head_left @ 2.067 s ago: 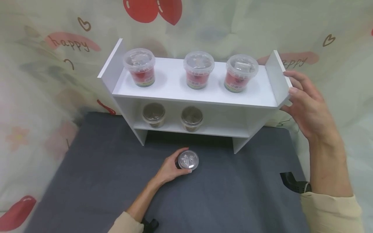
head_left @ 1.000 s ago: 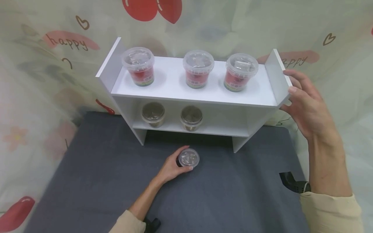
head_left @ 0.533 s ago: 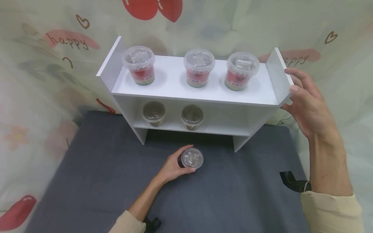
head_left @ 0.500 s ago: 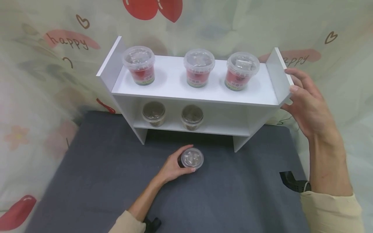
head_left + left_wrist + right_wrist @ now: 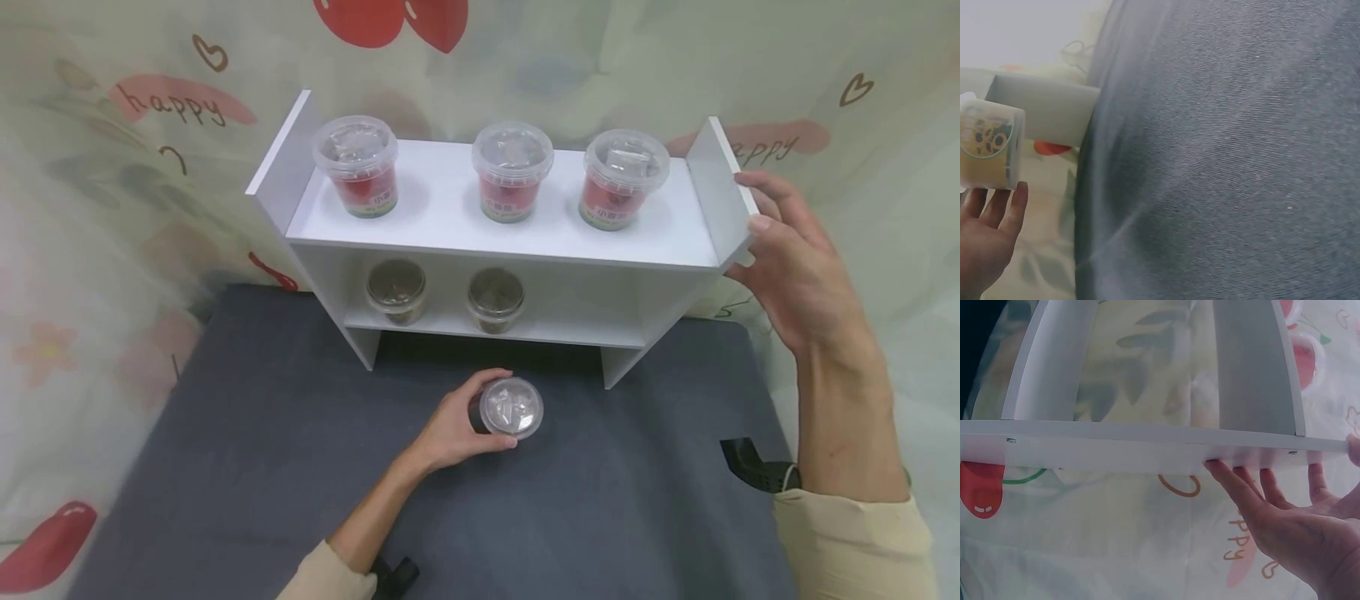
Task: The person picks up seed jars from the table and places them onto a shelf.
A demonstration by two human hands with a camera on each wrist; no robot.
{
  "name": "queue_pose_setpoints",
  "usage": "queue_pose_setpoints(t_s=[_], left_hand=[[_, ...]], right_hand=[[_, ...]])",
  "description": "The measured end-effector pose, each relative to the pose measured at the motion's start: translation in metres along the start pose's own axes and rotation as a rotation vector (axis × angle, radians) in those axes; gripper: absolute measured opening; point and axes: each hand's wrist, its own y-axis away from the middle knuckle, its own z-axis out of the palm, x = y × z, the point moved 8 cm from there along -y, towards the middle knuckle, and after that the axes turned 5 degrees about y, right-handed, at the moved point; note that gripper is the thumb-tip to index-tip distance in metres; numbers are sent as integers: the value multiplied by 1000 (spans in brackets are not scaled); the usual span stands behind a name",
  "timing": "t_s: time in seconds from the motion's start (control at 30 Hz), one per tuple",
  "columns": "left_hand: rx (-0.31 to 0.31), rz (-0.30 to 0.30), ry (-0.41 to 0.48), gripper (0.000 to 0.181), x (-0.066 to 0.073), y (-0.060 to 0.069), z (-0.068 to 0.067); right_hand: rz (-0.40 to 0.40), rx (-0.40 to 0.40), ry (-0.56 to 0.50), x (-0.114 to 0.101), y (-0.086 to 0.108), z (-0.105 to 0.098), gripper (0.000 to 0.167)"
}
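My left hand [image 5: 457,425] grips a clear-lidded plastic cup [image 5: 512,408] in front of the shelf, thumb on the near side and fingers on the far side. The left wrist view shows this cup's yellow label [image 5: 985,140] with a dark round pattern. My right hand [image 5: 802,267] rests against the right side panel of the white shelf [image 5: 442,237]. In the right wrist view, its spread fingers [image 5: 1272,487] touch the panel's outer face. Red-labelled cups stand on the top board: a left one [image 5: 360,167], a middle one [image 5: 512,171] and a right one [image 5: 624,179].
Two more lidded cups, a left one [image 5: 397,292] and a middle one [image 5: 496,300], stand on the lower board. The shelf's legs rest on a dark grey cloth-covered table [image 5: 600,500]. A patterned curtain [image 5: 187,167] hangs behind and at both sides.
My left hand has moved a little to the right with the cup, whose lid now looks larger. The right hand keeps its place against the shelf's side panel.
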Motion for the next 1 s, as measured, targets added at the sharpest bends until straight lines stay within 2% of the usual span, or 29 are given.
queue_pose_setpoints(t_s=[0.07,0.13,0.27,0.3,0.37,0.53,0.7,0.87,1.0], left_hand=[[3,20,4,87,4,-1,1],[0,36,4,86,19,-2,0],[3,100,-32,86,29,-7,1],[5,112,-49,85,31,-9,1],[18,143,-74,86,26,-12,2],[51,136,-95,88,35,-15,0],[84,111,-68,89,42,-16,0],[91,140,-46,88,53,-20,2],[74,164,-59,88,61,-26,6]], right_hand=[[2,1,-1,0,0,0,48],[4,5,1,0,0,0,49],[7,10,-2,1,0,-1,49],[7,9,-4,1,0,-1,49],[8,10,-5,1,-1,-1,49],[3,3,-5,1,-1,0,50],[4,4,2,1,0,0,50],[6,11,8,1,0,0,51],[13,8,4,2,0,0,50]])
